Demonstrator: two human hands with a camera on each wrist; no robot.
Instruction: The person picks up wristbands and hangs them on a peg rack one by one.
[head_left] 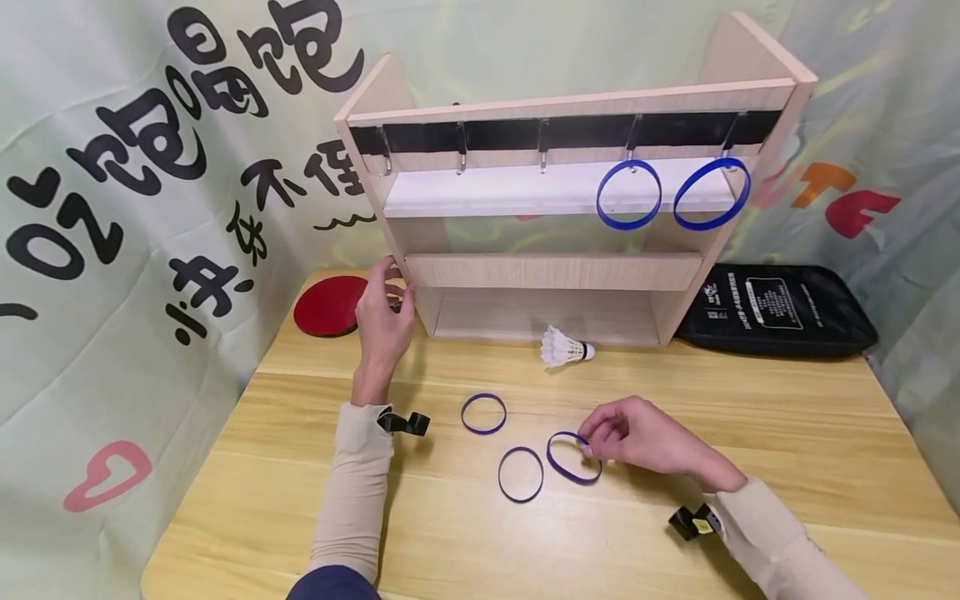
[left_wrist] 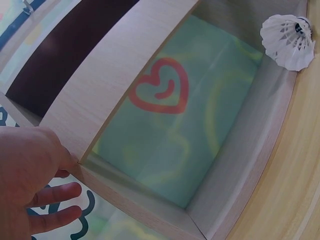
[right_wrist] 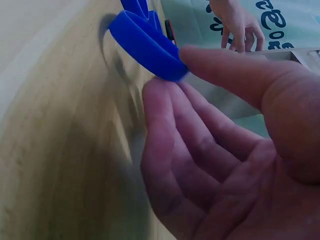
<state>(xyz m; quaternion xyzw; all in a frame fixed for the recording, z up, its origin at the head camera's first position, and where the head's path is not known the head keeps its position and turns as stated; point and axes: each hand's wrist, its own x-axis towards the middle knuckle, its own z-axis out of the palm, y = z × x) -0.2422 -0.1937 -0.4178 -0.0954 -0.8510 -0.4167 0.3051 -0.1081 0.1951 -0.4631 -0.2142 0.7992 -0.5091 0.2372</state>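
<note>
My right hand (head_left: 637, 435) pinches a blue ring (right_wrist: 145, 47) between thumb and fingertips, low over the table; the right wrist view shows it as a flat, wide band. Left of it, one blue ring (head_left: 521, 501) lies on the table, and another blue ring (head_left: 483, 432) lies farther back. Against the left side panel of a wooden shelf (head_left: 555, 272), my left hand (head_left: 385, 312) rests with loosely bent fingers; its thumb is hidden in the left wrist view. Two more blue rings, a left one (head_left: 628, 226) and a right one (head_left: 705, 225), hang from hooks at the shelf's right.
Several metal hooks hang along the black strip (head_left: 498, 135) on the shelf. A white shuttlecock (head_left: 564, 347) lies at the shelf's front edge. A red paddle (head_left: 330, 306) is at the back left, a black case (head_left: 776, 310) at the back right. Printed curtains enclose the table (head_left: 450, 542).
</note>
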